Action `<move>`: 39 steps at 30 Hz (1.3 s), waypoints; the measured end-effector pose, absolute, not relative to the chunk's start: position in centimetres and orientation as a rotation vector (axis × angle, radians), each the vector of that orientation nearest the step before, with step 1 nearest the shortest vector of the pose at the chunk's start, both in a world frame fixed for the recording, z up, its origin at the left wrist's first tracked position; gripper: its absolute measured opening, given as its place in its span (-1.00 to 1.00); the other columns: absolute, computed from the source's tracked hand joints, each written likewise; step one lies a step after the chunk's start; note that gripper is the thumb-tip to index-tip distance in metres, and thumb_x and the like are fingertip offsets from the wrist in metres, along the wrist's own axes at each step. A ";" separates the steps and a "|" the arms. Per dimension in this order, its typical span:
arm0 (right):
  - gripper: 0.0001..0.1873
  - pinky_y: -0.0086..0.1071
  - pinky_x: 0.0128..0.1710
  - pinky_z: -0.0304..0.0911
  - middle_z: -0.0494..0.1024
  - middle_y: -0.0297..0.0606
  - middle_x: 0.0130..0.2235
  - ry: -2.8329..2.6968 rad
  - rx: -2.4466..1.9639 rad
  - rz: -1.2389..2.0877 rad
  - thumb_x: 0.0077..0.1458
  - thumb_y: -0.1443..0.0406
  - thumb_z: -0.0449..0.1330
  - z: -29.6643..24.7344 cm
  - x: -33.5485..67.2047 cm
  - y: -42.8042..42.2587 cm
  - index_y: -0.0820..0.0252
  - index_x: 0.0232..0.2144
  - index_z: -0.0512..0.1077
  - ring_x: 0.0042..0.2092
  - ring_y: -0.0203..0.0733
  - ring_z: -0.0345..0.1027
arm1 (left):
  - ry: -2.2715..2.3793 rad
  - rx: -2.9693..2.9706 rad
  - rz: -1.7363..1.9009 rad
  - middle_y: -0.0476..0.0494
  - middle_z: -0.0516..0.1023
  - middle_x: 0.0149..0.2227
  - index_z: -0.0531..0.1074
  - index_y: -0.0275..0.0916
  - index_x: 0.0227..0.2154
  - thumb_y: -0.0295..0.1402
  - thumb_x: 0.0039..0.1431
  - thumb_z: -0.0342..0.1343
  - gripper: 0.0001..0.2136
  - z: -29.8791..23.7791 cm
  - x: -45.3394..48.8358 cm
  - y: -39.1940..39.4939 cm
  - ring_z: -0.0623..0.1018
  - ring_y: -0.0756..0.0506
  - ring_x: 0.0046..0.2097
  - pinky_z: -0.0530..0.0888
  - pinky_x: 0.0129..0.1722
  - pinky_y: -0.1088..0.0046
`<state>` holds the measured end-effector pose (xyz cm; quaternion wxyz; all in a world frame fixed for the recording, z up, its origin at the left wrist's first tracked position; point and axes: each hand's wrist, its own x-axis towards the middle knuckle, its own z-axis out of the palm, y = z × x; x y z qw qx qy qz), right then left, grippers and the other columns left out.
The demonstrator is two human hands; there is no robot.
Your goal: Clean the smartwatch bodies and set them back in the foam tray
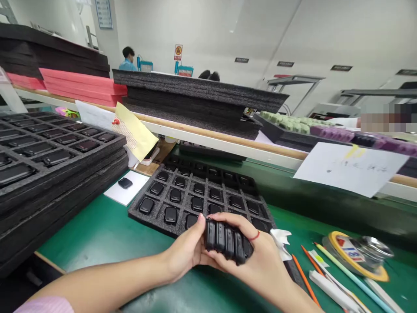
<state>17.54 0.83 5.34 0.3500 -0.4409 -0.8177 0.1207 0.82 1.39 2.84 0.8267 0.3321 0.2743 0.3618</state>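
Several black smartwatch bodies stand side by side in a row between my hands. My right hand wraps round the row, thumb below and fingers over the top, with a red string on it. At the row's left end, my left hand presses its thumb on the outermost piece; its other fingers are partly hidden beneath. Just behind my hands lies a black foam tray with similar watch bodies in its square pockets. Another single watch body rests on a white pad left of the tray.
Stacked foam trays with watch bodies rise on the left. Pencils and a tape roll lie at right. Black foam sheets and pink foam sit on the shelf. A person is in the background.
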 end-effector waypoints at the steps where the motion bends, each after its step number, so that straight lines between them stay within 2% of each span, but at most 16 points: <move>1: -0.49 -0.35 -0.12 0.53 0.66 -0.28 -0.08 -2.081 -1.071 0.300 -0.03 0.32 0.30 5.0 17.4 0.5 0.02 0.01 0.37 -0.11 -0.12 0.62 | 0.594 0.714 0.784 -0.27 0.59 -0.17 0.38 -0.30 0.01 0.35 -0.16 0.22 -0.14 3.0 0.8 1.3 0.61 -0.16 -0.21 0.53 -0.17 0.28; 5: -0.35 -0.34 0.02 0.50 0.62 -0.22 0.01 -1.971 -0.963 0.365 -0.01 0.27 0.40 3.9 17.3 0.3 0.03 0.12 0.30 -0.03 -0.14 0.59 | 0.673 0.731 0.791 -0.25 0.57 -0.16 0.41 -0.31 0.04 0.33 -0.16 0.25 -0.13 2.7 0.9 0.9 0.59 -0.13 -0.23 0.50 -0.21 0.34; 9: -0.25 -0.34 0.10 0.45 0.62 -0.23 0.01 -1.935 -0.917 0.475 0.02 0.18 0.43 3.6 17.6 -0.1 0.01 0.20 0.24 0.00 -0.15 0.58 | 0.666 0.820 0.758 -0.24 0.51 -0.13 0.46 -0.31 0.02 0.32 -0.07 0.19 -0.18 2.0 0.9 0.7 0.54 -0.07 -0.26 0.50 -0.18 0.31; 12: -0.19 -0.33 0.14 0.43 0.64 -0.26 -0.01 -1.932 -0.930 0.499 0.02 0.18 0.44 3.7 17.8 -0.4 0.00 0.25 0.20 -0.01 -0.16 0.58 | 0.646 0.860 0.729 -0.22 0.49 -0.13 0.46 -0.30 0.03 0.31 -0.02 0.15 -0.22 1.8 0.9 0.6 0.52 -0.05 -0.26 0.49 -0.21 0.34; 16: -0.10 -0.34 0.12 0.44 0.64 -0.27 -0.01 -1.917 -0.959 0.523 -0.02 0.26 0.43 3.6 17.8 -0.5 0.01 0.30 0.13 -0.01 -0.17 0.59 | 0.583 0.869 0.721 -0.13 0.48 -0.26 0.46 -0.31 -0.06 0.26 0.02 0.18 -0.31 2.1 0.8 0.8 0.45 0.03 -0.35 0.42 -0.34 0.49; 18: -0.09 -0.36 0.07 0.48 0.65 -0.28 -0.01 -1.910 -0.952 0.540 -0.01 0.34 0.39 3.5 17.8 -0.5 0.01 0.33 0.11 -0.02 -0.17 0.59 | 0.508 0.913 0.714 -0.09 0.49 -0.30 0.46 -0.31 -0.11 0.12 0.05 0.29 -0.43 2.6 0.8 1.0 0.46 0.04 -0.33 0.44 -0.28 0.51; 20: -0.09 -0.34 0.05 0.50 0.65 -0.29 0.00 -1.914 -0.957 0.554 -0.01 0.40 0.33 3.4 17.8 -0.5 0.02 0.34 0.09 -0.03 -0.17 0.60 | 0.455 0.939 0.707 -0.08 0.51 -0.27 0.47 -0.29 -0.15 -0.10 0.07 0.37 -0.58 3.2 0.8 1.2 0.51 0.01 -0.23 0.47 -0.13 0.47; 23: -0.07 -0.33 0.05 0.50 0.64 -0.30 0.01 -1.939 -0.967 0.570 0.00 0.41 0.33 3.4 18.0 -0.4 0.00 0.37 0.07 -0.01 -0.16 0.59 | 0.458 0.961 0.673 -0.10 0.55 -0.18 0.49 -0.27 -0.15 -0.39 0.07 0.36 -0.72 3.9 0.8 1.3 0.54 -0.03 -0.12 0.45 0.01 0.40; 27: -0.03 -0.35 0.03 0.51 0.64 -0.27 0.03 -1.916 -0.972 0.650 -0.02 0.39 0.36 3.0 18.1 -0.4 0.00 0.38 0.06 0.00 -0.13 0.59 | 0.529 0.994 0.617 -0.09 0.57 -0.21 0.49 -0.27 -0.16 -0.54 -0.04 0.36 -0.66 4.0 0.8 1.2 0.55 -0.04 -0.17 0.46 -0.03 0.37; 32: -0.01 -0.23 -0.07 0.58 0.64 -0.24 0.03 -1.794 -0.955 0.785 -0.06 0.41 0.35 2.0 17.9 -0.3 -0.02 0.37 0.07 -0.03 -0.03 0.61 | 0.580 0.999 0.623 0.02 0.50 -0.40 0.46 -0.28 -0.28 -0.54 -0.29 0.51 -0.55 3.7 0.9 1.0 0.44 0.03 -0.38 0.41 -0.32 0.51; 36: -0.03 -0.22 -0.01 0.56 0.63 -0.24 0.05 -1.798 -0.929 0.782 -0.03 0.41 0.36 2.1 17.9 -0.4 -0.06 0.37 0.08 0.02 -0.03 0.58 | 0.573 0.958 0.628 -0.04 0.53 -0.33 0.43 -0.28 -0.23 -0.53 -0.30 0.52 -0.48 3.6 1.0 0.9 0.50 -0.01 -0.31 0.45 -0.25 0.45; 39: -0.07 -0.24 0.07 0.51 0.61 -0.23 0.08 -1.855 -0.927 0.712 -0.01 0.38 0.39 2.6 17.9 -0.4 -0.05 0.35 0.12 0.05 -0.06 0.56 | 0.588 0.935 0.631 -0.06 0.55 -0.28 0.39 -0.26 -0.18 -0.51 -0.22 0.49 -0.49 3.6 1.0 0.9 0.53 -0.02 -0.26 0.48 -0.21 0.42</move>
